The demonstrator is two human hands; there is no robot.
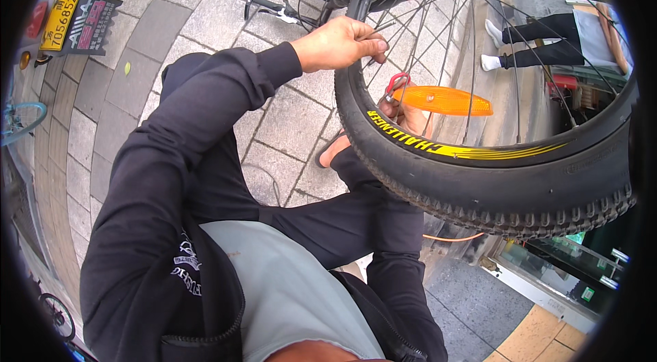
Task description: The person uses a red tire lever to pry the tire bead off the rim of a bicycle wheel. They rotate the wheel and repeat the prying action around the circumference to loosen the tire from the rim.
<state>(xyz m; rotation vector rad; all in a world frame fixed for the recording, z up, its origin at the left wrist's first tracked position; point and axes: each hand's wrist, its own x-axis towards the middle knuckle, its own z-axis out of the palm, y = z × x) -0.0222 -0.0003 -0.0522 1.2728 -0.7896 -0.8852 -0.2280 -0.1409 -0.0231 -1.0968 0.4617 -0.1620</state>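
Note:
A bicycle wheel with a black knobbly tyre (479, 201) and thin spokes fills the upper right. My left hand (340, 45) reaches over the tyre to the rim's left side. Its thumb and fingers are pinched together beside the spokes, and what they hold, if anything, is hidden. Coming from behind the rim, my right hand (410, 119) is partly covered by the wheel and an orange reflector (445, 100) fixed among the spokes. Its fingers are closed on a small red-handled tool, apparently a spoke wrench (397, 80), just inside the rim.
Beyond the wheel, the bicycle's handlebar (280, 11) lies near the paving (205, 3). A person in dark trousers (547, 40) is at the upper right. A vehicle's rear with a yellow plate (60, 20) stands far left. A glass case (575, 266) is lower right.

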